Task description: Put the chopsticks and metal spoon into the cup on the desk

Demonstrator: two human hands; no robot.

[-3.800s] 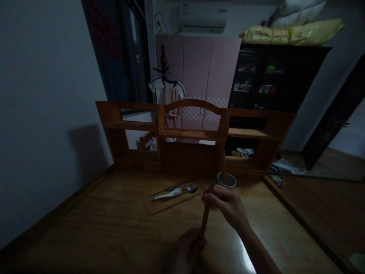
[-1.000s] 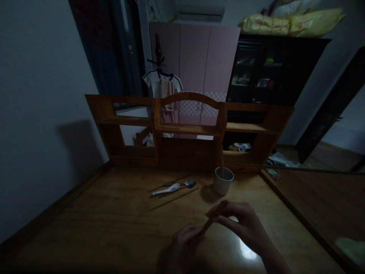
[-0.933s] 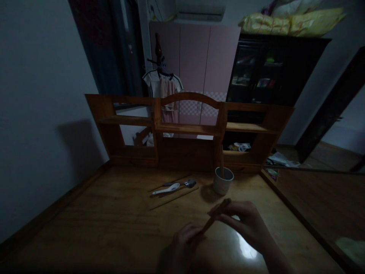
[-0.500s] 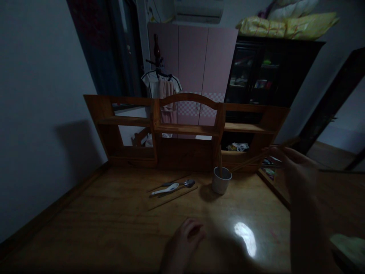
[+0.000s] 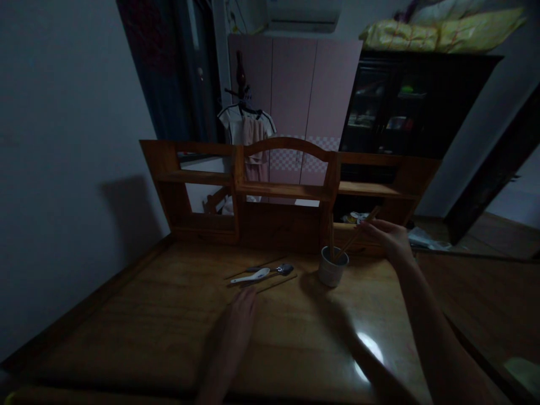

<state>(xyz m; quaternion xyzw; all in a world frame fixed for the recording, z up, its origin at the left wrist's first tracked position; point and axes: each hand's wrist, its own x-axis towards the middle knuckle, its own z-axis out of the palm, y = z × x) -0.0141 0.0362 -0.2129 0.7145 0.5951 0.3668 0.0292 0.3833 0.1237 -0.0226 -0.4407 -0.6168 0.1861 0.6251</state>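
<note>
My right hand [image 5: 386, 235] pinches the upper end of a wooden chopstick [image 5: 353, 240], whose lower end stands inside the white cup [image 5: 332, 269]. Another stick stands upright in that cup. My left hand [image 5: 242, 311] reaches out low over the wooden table [image 5: 147, 320] with its fingers stretched, just short of a loose chopstick [image 5: 276, 284]. Beyond that lie a white ceramic spoon [image 5: 250, 276] and a metal spoon [image 5: 279, 269].
A low wooden shelf unit [image 5: 287, 194] stands along the table's far edge, right behind the cup. A grey wall runs along the left. Further back are a pink wardrobe [image 5: 295, 95] and a dark cabinet [image 5: 405, 107]. The room is dim.
Both hands held the chopstick near me. My right hand carried it up and right, then lowered its tip into the cup. My left hand let go and reached forward toward the loose chopstick.
</note>
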